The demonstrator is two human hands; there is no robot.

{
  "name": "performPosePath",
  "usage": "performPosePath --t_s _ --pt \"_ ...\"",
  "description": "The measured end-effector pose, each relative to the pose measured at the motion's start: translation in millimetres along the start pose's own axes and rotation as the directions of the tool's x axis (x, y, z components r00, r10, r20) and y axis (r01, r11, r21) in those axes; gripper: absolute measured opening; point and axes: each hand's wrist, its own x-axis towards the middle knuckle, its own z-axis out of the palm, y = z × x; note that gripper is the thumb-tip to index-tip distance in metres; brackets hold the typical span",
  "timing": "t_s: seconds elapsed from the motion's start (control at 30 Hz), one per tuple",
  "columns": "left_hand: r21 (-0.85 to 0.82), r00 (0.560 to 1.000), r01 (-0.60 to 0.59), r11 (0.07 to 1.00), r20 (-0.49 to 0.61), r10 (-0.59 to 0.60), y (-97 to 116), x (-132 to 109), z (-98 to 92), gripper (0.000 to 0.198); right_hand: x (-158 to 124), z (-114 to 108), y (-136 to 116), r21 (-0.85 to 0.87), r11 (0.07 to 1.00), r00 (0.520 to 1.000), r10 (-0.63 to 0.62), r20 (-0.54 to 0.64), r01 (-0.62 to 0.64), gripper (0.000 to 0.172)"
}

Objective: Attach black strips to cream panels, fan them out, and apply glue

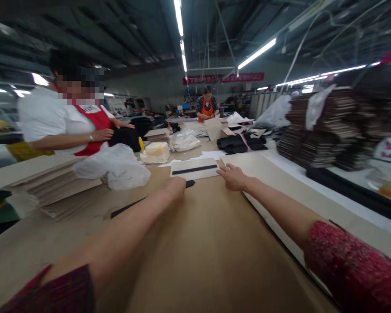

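**Black strip on a white panel, with both hands at the near side and right edge**

A flat, white, rectangular panel [202, 174] is set on a broad, tan-brown worktop [215, 243], beyond the forearms and in front of the wearer. Lengthwise across its middle, a narrow, straight black strip [194, 169] is laid at a slight slant in the view. The panel's right edge is met by the extended fingers of the right hand [233, 177]; whether that edge is pinched or merely touched cannot be told. The left hand [174, 188] is curled just below the panel's near left corner, and a dark, pointed strip end [190, 184] is seen protruding beside it. Whether this piece is gripped or only covered is hidden by the fingers. A long, dark strip length [127, 208] is partly concealed by the left forearm; its continuity with the pointed end cannot be established.

To the right, a large, cream-coloured flat sheet [280, 187] is placed close to the right hand. Several faults may be judged possible. The black strip could be set askew if the panel were nudged by the right fingers. The panel could be turned if it were pressed at one edge only. The dark strip length could be dragged or creased if it were caught by the left forearm.
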Motion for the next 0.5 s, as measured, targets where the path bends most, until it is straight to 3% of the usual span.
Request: performPosePath --t_s 0.1,0.13,0.17,0.23,0.3,0.4,0.5 --pt "0.008 0.994 -0.107 0.994 0.011 0.107 44.2 -41.6 -4.5 0.027 -94.0 -37.3 32.7 0.052 0.998 1.000 -0.019 0.000 0.019 0.052" --pt "-0.006 0.986 -0.163 0.987 0.018 0.163 59.9 -60.3 -4.2 0.026 -130.0 -48.3 46.0 0.125 0.992 0.999 -0.009 -0.053 0.016 0.045" --pt "-0.030 0.973 -0.226 0.974 0.032 0.227 75.5 -81.1 -3.3 0.025 -167.3 -56.8 59.7 0.200 0.979 0.995 0.044 -0.086 -0.026 0.043" --pt "-0.151 0.921 -0.366 0.918 0.081 0.381 105.2 -125.8 0.2 0.022 -241.0 -62.4 87.3 0.276 0.928 0.956 0.283 -0.084 -0.250 0.047" --pt "-0.289 0.862 -0.428 0.856 0.153 0.482 131.8 -168.0 5.6 0.019 -306.7 -49.6 112.7 0.335 0.840 0.864 0.489 -0.123 -0.427 0.050" --pt "-0.417 0.787 -0.469 0.778 0.203 0.583 166.8 -214.6 15.0 0.019 -377.8 -7.0 141.6 0.420 0.734 0.739 0.646 -0.189 -0.534 0.042" --pt "-0.523 0.755 -0.468 0.712 0.181 0.630 199.2 -238.1 23.9 0.024 -412.3 35.6 159.4 0.409 0.748 0.709 0.648 -0.279 -0.523 0.037"
